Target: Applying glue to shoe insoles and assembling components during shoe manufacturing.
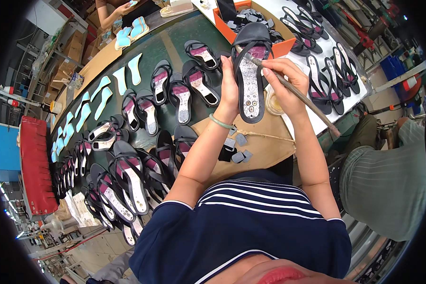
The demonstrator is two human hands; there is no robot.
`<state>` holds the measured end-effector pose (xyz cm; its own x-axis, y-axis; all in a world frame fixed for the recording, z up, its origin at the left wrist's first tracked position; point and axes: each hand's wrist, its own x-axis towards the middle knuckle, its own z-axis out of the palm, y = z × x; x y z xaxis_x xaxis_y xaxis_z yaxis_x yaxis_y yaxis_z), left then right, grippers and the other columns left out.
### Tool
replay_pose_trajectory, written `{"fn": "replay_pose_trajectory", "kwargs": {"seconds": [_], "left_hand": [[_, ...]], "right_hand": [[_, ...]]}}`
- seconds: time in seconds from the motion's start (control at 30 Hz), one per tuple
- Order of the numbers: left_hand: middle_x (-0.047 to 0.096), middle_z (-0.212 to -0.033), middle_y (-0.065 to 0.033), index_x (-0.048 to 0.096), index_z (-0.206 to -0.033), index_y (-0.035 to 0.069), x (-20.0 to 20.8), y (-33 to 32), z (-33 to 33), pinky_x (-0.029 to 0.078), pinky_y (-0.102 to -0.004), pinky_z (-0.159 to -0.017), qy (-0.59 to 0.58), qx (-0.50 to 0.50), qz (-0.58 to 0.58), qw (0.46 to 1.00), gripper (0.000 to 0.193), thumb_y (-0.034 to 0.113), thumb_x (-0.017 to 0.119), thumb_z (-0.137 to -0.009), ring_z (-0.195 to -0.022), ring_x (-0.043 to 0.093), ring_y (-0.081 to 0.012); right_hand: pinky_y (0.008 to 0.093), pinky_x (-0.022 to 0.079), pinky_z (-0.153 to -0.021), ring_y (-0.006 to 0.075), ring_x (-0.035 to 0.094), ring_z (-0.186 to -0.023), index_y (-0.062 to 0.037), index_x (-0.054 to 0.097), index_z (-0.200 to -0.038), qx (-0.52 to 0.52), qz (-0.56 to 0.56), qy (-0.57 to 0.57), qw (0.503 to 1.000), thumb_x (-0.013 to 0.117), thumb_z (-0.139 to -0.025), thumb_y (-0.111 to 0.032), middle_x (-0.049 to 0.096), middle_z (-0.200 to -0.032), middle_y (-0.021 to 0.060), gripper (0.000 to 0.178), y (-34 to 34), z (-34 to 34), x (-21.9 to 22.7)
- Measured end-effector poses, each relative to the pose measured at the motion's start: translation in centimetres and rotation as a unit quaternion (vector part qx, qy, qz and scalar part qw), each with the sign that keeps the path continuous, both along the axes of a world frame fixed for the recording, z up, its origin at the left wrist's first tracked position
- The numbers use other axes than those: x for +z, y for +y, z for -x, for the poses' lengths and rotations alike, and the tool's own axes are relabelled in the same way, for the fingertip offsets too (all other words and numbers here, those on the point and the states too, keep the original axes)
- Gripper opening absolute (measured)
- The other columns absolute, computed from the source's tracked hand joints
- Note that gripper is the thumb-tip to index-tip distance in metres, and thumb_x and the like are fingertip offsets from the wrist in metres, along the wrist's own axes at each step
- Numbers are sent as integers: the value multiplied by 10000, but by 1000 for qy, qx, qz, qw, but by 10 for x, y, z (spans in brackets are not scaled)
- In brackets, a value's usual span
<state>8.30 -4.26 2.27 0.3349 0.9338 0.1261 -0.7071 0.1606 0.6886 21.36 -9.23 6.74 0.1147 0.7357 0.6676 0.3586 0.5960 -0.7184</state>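
My left hand (229,90) is closed around the left side of a black strappy sandal (250,87). The sandal is held up with its pale, mottled insole facing me; a purple patch shows under the straps and small round metal spots at the heel. In my right hand (287,87) is a long-handled brush (318,111), pinched between thumb and fingers. Its tip touches or hovers just over the insole near the straps; I cannot tell which. Below my right hand stands a round yellowish pot (274,102), partly hidden. Small grey square pads (241,139) lie beneath my wrists.
A brown cardboard sheet (274,151) covers the near bench edge. Black sandals (179,102) crowd the green table (168,45) leftward; others (333,80) stand on white sheeting at right. An orange box (284,48) holds dark pads. Another person's hand (124,9) works across the table.
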Motion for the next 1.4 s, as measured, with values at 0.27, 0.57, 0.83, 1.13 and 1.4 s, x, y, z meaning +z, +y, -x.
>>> {"fn": "replay_pose_trajectory", "kwargs": {"seconds": [0.27,0.57,0.83,1.13,1.4], "left_hand": [[614,-1004,-53,485,-1192,74,0,-1,3,548,-265,-731,30,-5,-20,999,622,576,185,-981,-840,620,-119],[660,-998,-110,534,-1162,38,-1,3,6,549,-303,-756,30,-9,-5,999,695,627,230,-952,-870,655,-190],[558,-1213,-118,393,-1325,23,0,7,11,479,-337,-930,50,-28,-38,998,721,606,167,-966,-1086,571,-199],[580,-1148,-97,454,-1253,39,-9,21,12,495,-320,-887,53,15,-58,997,687,602,181,-969,-1018,584,-177],[594,-1137,-93,465,-1245,23,-10,33,16,501,-313,-876,36,46,-38,998,692,597,193,-972,-1003,594,-172]], "right_hand": [[216,435,-574,95,597,-694,15,701,-860,13,5,-46,999,681,-773,20,659,-798,71,90,1,-13,10],[217,375,-543,72,512,-614,7,698,-813,63,61,-69,994,678,-761,-24,620,-726,30,64,1,-27,27],[234,388,-554,80,520,-616,11,693,-788,86,71,-78,991,687,-748,-44,614,-696,35,68,-9,-30,33],[262,421,-549,145,567,-594,23,677,-768,64,52,-82,993,687,-726,-3,624,-684,78,51,-36,-10,33],[277,390,-647,153,572,-589,-19,670,-761,45,22,-131,990,683,-698,-3,640,-693,49,67,-60,4,28]]}}
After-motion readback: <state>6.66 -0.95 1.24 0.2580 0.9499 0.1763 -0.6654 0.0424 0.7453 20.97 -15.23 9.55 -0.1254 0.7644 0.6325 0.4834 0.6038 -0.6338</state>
